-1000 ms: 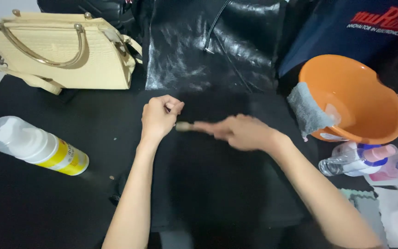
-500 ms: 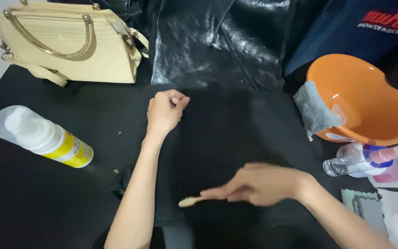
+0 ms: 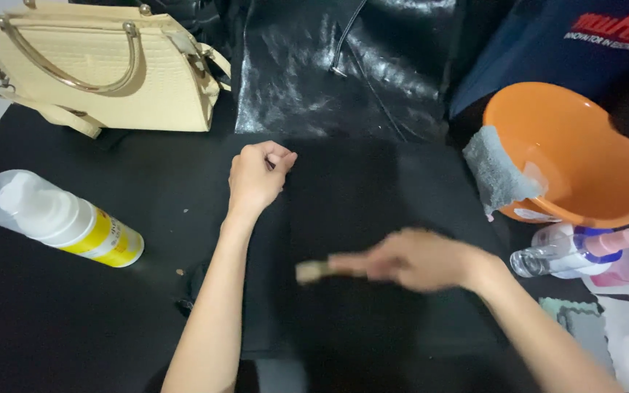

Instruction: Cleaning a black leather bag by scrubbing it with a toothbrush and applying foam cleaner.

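A small brush (image 3: 313, 271) lies across the black cloth (image 3: 373, 218) at the counter's (image 3: 52, 320) centre, grasped in the clenched grip of our right hand (image 3: 420, 260), blurred. Our left hand (image 3: 256, 178), closed on the cloth's upper edge, seems to pin it flat. Around these: a foam bottle (image 3: 60, 218), cream handbag (image 3: 103, 69), orange bowl (image 3: 576, 156) with grey rag (image 3: 500, 175).

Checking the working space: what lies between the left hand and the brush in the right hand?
In the head view, only the flat black fabric lies between the left hand and the brush.
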